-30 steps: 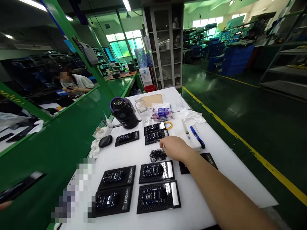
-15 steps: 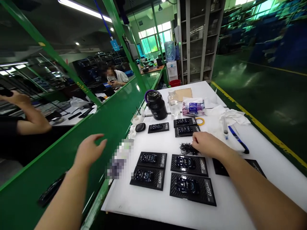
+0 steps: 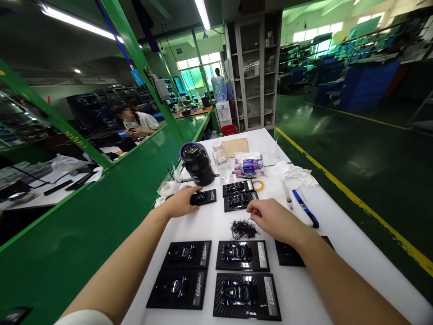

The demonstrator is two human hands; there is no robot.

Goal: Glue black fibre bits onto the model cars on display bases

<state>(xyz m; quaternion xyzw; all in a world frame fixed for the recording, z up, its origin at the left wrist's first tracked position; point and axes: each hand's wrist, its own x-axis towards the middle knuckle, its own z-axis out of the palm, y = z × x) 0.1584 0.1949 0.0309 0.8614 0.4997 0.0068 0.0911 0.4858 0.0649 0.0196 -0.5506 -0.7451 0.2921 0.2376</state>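
Observation:
My left hand (image 3: 181, 201) grips the left end of a black display base with a small dark model car (image 3: 204, 197) on it, fingers at the back edge and thumb in front. My right hand (image 3: 265, 212) is closed in a pinch above the white tabletop; whatever its fingertips hold, if anything, is too small to make out. Just left of and below it lies a pile of thin black bits (image 3: 243, 229). Behind the pile, two model cars on bases (image 3: 237, 201) stand together. Several more sit in front, among them a model car on a base labelled Utopia (image 3: 241, 292).
At the back stand a black jug (image 3: 197, 169), a clear bottle (image 3: 221, 161) and a tissue pack (image 3: 248, 166). A yellow tape roll (image 3: 258, 185), blue-handled tool (image 3: 304, 207) and white cloth (image 3: 292, 174) lie to the right. A green partition (image 3: 101, 203) borders the left. Another person sits beyond it.
My left hand has come from the left over the table and taken hold of the single model car's base. My right hand stays by the black bits. The view has turned right.

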